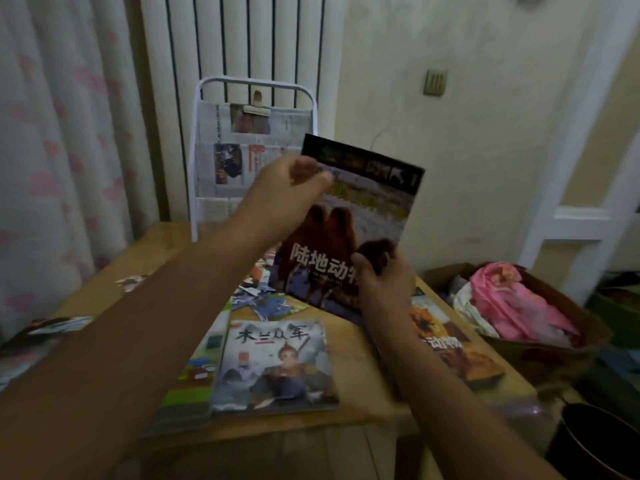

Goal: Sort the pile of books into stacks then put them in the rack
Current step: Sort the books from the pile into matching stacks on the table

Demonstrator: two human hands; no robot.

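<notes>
Both hands hold one book up in the air. The left hand (pixel 294 188) pinches the camel book (pixel 349 223) at its left edge, near ten o'clock on the cover. The right hand (pixel 381 278) grips the bottom right corner, at about five o'clock, with fingers curled round it. The book tilts, its top leaning to the right.

The grip is only at the edges, so the thin book could bend or slip and fall on the loose pile (pixel 263 292) just under it, messing it up.

The white rack (pixel 195 161) stands at twelve o'clock on the worktop (pixel 349 344), with newspapers in it. The warrior book (pixel 273 365) lies at six o'clock on a stack. An orange animal book (pixel 450 344) lies at four o'clock.
</notes>
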